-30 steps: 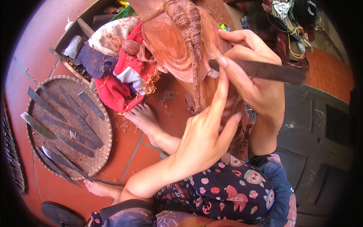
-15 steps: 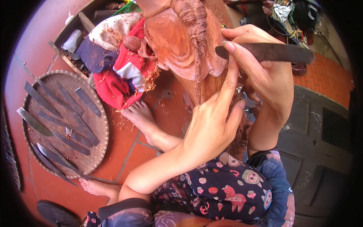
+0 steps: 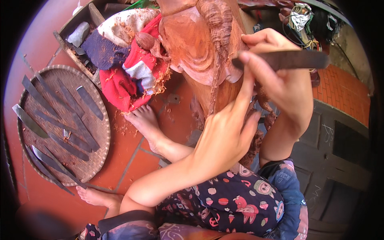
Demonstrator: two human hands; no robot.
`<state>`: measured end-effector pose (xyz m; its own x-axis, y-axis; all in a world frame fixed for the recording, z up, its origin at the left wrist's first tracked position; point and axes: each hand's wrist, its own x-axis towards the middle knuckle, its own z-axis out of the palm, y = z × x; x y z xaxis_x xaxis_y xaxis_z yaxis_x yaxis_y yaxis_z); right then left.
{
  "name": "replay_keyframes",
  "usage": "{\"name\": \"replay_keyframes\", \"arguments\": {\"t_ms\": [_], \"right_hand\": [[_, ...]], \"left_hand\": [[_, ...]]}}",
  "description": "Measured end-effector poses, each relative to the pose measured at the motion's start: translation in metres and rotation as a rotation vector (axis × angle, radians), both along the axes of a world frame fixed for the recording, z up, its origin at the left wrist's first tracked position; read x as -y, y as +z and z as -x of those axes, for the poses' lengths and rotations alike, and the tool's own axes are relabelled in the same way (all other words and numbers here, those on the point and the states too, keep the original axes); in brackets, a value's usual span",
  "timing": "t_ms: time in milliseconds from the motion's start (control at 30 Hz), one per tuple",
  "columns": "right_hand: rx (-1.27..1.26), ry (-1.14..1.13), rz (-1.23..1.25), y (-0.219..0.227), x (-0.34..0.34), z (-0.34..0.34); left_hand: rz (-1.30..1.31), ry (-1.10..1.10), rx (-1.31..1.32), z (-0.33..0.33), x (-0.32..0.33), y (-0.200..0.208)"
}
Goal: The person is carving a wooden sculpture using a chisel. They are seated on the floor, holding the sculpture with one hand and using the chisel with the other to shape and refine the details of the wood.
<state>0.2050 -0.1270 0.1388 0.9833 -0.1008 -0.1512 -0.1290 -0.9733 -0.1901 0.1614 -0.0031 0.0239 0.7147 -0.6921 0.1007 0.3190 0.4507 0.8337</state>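
A reddish-brown wood carving (image 3: 182, 44) with curved, layered cuts and a ridged, braid-like strand stands before me at the top centre. My right hand (image 3: 280, 76) is closed round a dark, flat carving knife (image 3: 298, 60), its narrow end at the carving's right side. Against the lower right of the carving rests my left hand (image 3: 224, 128). Its index finger stretches up to the knife's end, and the thumb is spread apart from it. The left hand's other fingers are curled and mostly hidden.
On the left, a round woven tray (image 3: 105, 148) holds several flat blades (image 3: 64, 148). Red, white and navy cloth (image 3: 124, 68) with wood shavings lies beside the carving, near a wooden box (image 3: 64, 44). A dark panelled door (image 3: 320, 160) is at right. My bare feet (image 3: 144, 124) rest on red tiles.
The whole view has shifted slightly, so the carving appears further right and the tray further left. Both hands keep nearly the same pose, with the knife still at the carving's right side.
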Motion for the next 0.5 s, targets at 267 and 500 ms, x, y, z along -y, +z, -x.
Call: {"name": "replay_keyframes", "arguments": {"t_ms": [267,500], "right_hand": [[-0.061,0.091,0.018,0.0015,-0.0002,-0.0027],[-0.088,0.222,0.066,0.0049,0.0046,-0.0001]], "left_hand": [[0.03,-0.01,-0.028,-0.0023,-0.0003,0.001],[-0.026,0.008,0.0,0.0006,0.0009,-0.0037]]}}
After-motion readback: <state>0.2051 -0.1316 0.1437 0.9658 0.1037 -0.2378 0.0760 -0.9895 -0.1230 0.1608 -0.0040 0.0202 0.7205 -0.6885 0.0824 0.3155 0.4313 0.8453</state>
